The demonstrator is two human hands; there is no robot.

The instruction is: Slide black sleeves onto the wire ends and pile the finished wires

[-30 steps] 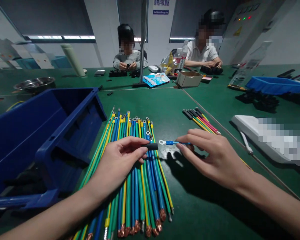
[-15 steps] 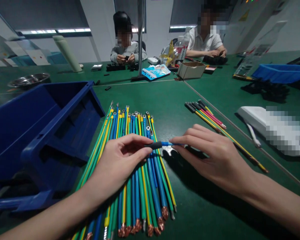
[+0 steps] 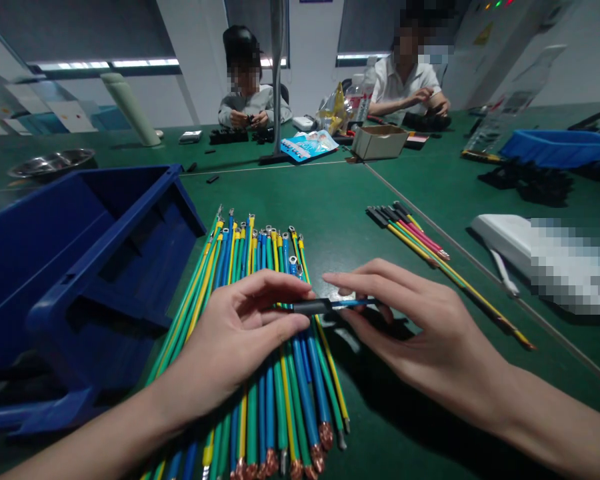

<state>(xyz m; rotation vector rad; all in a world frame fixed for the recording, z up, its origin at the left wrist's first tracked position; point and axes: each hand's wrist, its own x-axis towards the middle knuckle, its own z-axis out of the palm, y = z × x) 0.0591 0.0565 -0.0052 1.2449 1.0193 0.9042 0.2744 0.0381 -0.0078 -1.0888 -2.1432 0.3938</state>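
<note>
My left hand (image 3: 253, 313) is closed, thumb and fingers pinching a black sleeve (image 3: 313, 306) that sits around a thin blue wire (image 3: 353, 303). The wire points right, over the table, level with my other hand. My right hand (image 3: 415, 313) has its fingers spread around the wire's free part, index finger raised above it and thumb below. The wire's far end is hidden by those fingers. Beneath my left hand lies a row of blue and yellow-green cables (image 3: 275, 373), with metal ring lugs at the far ends and several bare copper ends near me.
A dark blue bin (image 3: 90, 287) stands at left. Several black-sleeved wires (image 3: 415, 240) lie at right, beside a white object (image 3: 520, 260). A small cardboard box (image 3: 380, 142), blue packet (image 3: 310, 145) and metal post (image 3: 277, 87) are farther back. Two people sit across the table.
My right fingers have loosened and spread; the index finger has lifted off the blue wire. The sleeve and wire have shifted slightly down, still in my left hand.
</note>
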